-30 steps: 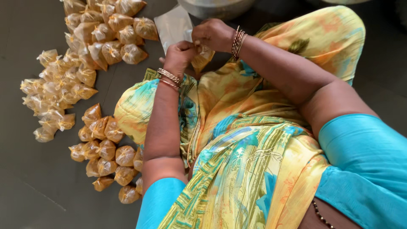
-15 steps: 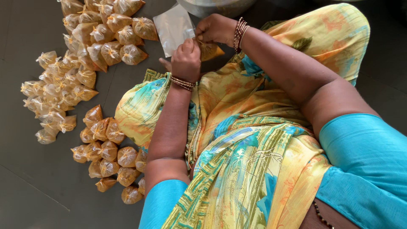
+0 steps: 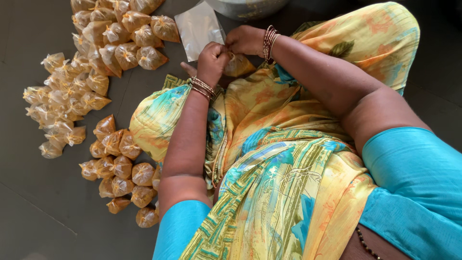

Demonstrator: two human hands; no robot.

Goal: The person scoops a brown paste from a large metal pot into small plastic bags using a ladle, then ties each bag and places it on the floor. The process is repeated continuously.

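Both my hands are closed on one small pouch [image 3: 239, 65] of orange-yellow powder, held over my lap just in front of my knees. My left hand [image 3: 211, 58] is fisted around its neck; my right hand [image 3: 245, 39] pinches the same neck from the other side, the two hands touching. The pouch body bulges out below my fingers, so I judge it filled and at the closing stage, the neck not yet visibly tied. Finished work lies on the floor [image 3: 29, 212] to my left in three groups: a far pile [image 3: 120, 33] beside the top edge, a middle pile [image 3: 65, 103] further left, and a near pile [image 3: 120, 168] just beside my left knee. Every pouch in them looks knotted at the neck and holds the same powder. A flat empty bag [image 3: 198, 28] lies on the floor just beyond my hands, unfilled. A pale bowl [image 3: 245, 7] shows at the top edge, near the bag; its contents are out of view, so I cannot tell how much powder is left. Judgement: many pouches done, one in hand, at least one bag waiting.
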